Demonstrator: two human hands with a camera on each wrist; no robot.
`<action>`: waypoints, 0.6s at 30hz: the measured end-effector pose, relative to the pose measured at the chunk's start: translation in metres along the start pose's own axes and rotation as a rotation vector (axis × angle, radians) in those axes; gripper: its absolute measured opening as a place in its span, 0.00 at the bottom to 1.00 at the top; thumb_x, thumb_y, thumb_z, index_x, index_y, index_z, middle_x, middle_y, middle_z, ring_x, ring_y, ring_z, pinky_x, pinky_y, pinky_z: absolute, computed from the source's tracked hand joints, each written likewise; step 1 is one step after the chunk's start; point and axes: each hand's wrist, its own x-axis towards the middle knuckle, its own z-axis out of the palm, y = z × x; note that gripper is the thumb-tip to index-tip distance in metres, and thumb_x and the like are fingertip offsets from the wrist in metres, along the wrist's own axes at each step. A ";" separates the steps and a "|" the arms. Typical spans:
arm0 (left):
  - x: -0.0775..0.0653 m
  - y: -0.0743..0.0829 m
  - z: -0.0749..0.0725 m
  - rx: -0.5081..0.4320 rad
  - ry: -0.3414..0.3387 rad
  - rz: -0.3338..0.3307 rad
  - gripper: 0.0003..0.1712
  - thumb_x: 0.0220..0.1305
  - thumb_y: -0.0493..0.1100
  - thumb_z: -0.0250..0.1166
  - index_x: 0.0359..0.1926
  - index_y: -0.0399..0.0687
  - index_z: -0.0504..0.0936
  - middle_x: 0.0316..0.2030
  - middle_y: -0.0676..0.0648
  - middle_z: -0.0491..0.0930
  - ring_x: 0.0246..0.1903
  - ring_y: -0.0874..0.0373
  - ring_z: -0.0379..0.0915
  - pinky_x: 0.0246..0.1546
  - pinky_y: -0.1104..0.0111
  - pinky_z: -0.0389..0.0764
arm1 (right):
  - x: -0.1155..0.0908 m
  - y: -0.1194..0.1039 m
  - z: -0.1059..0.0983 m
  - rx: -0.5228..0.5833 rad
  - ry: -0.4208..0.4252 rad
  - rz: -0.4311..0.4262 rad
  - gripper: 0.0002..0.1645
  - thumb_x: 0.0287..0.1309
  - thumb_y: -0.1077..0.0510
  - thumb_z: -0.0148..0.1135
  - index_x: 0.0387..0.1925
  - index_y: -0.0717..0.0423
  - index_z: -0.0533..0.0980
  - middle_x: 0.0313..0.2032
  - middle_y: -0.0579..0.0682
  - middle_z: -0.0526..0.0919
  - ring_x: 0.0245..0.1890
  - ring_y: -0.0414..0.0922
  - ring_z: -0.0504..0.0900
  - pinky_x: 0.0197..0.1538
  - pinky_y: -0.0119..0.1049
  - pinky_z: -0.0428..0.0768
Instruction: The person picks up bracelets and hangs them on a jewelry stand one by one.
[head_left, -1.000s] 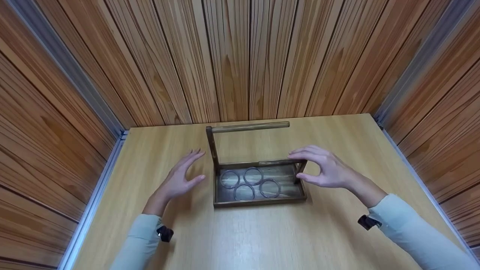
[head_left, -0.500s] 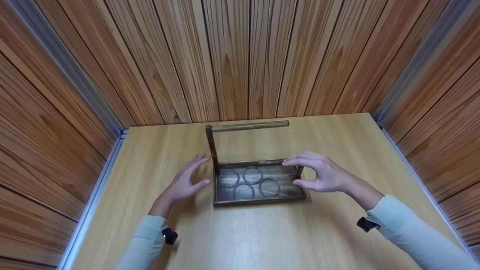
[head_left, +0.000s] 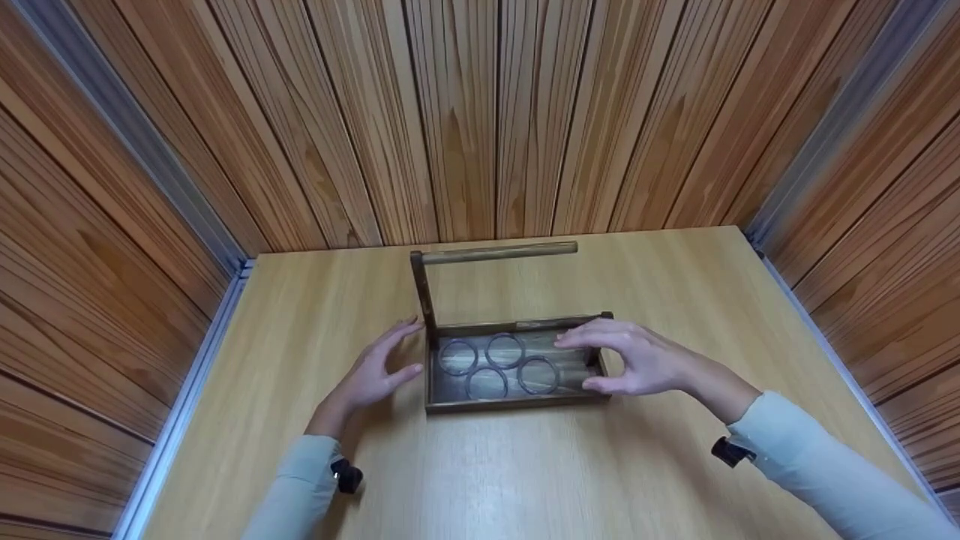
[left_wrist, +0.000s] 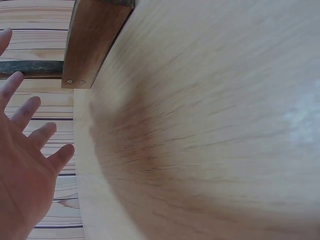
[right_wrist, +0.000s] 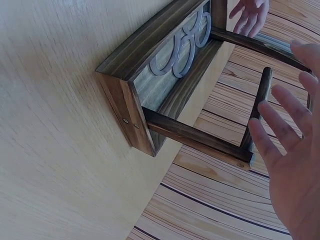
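Note:
A dark wooden tray stand (head_left: 517,405) rests on the table, with several thin rings (head_left: 538,376) lying flat inside. A tall post (head_left: 422,296) at its left end carries a horizontal rod (head_left: 499,252); the shorter right post (right_wrist: 195,136) carries a lower rod (right_wrist: 260,102). My left hand (head_left: 373,375) is beside the tray's left end, fingers spread near the tall post's foot, holding nothing. My right hand (head_left: 637,358) has its fingers and thumb apart around the right post in the head view, partly hiding it. In the right wrist view, the fingers (right_wrist: 280,125) overlap the lower rod.
The light wood table (head_left: 480,480) extends around the stand. Wood-plank walls (head_left: 480,120) rise at the back and both sides, with metal rails (head_left: 191,390) along the side edges. Each sleeve cuff bears a small black camera (head_left: 347,476).
My left hand has moved right, closer to the stand's left end. The right hand has shifted slightly left and nearer, uncovering the short post's top. The stand and rings have stayed put.

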 end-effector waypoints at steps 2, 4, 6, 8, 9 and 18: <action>-0.001 -0.001 0.002 0.002 -0.002 0.000 0.39 0.81 0.48 0.69 0.86 0.54 0.68 0.91 0.37 0.56 0.91 0.31 0.46 0.90 0.29 0.48 | 0.000 0.000 0.000 0.010 -0.037 0.013 0.38 0.61 0.58 0.82 0.72 0.52 0.82 0.70 0.55 0.88 0.69 0.58 0.87 0.67 0.62 0.89; -0.001 -0.002 0.004 0.002 -0.005 -0.004 0.39 0.80 0.49 0.69 0.86 0.54 0.68 0.91 0.37 0.56 0.91 0.32 0.46 0.90 0.29 0.48 | 0.000 0.000 0.000 0.023 -0.076 0.024 0.38 0.62 0.57 0.81 0.73 0.53 0.81 0.72 0.57 0.86 0.71 0.60 0.85 0.69 0.65 0.86; -0.002 -0.003 0.005 0.002 -0.009 -0.011 0.40 0.80 0.50 0.69 0.87 0.54 0.68 0.91 0.38 0.56 0.91 0.32 0.47 0.90 0.30 0.49 | 0.000 0.000 0.000 0.041 -0.121 0.039 0.40 0.62 0.55 0.81 0.75 0.53 0.80 0.74 0.59 0.84 0.73 0.61 0.83 0.71 0.67 0.84; -0.003 -0.003 0.007 -0.003 -0.011 -0.020 0.41 0.80 0.51 0.69 0.87 0.56 0.67 0.91 0.40 0.56 0.92 0.33 0.47 0.90 0.31 0.49 | 0.001 0.001 -0.001 0.061 -0.165 0.055 0.42 0.62 0.53 0.81 0.76 0.52 0.78 0.76 0.61 0.81 0.75 0.63 0.81 0.72 0.68 0.83; -0.003 -0.004 0.007 -0.004 -0.012 -0.022 0.41 0.80 0.51 0.70 0.87 0.57 0.67 0.91 0.40 0.56 0.92 0.33 0.47 0.90 0.31 0.49 | 0.001 0.002 -0.001 0.074 -0.186 0.065 0.43 0.62 0.53 0.81 0.77 0.52 0.78 0.77 0.61 0.80 0.76 0.63 0.80 0.73 0.69 0.82; -0.006 -0.006 0.014 -0.005 -0.042 -0.054 0.42 0.78 0.56 0.71 0.87 0.63 0.68 0.92 0.43 0.55 0.92 0.36 0.46 0.91 0.32 0.49 | 0.007 0.007 0.004 0.164 -0.320 0.140 0.49 0.59 0.50 0.80 0.81 0.42 0.74 0.83 0.61 0.73 0.81 0.67 0.71 0.79 0.77 0.72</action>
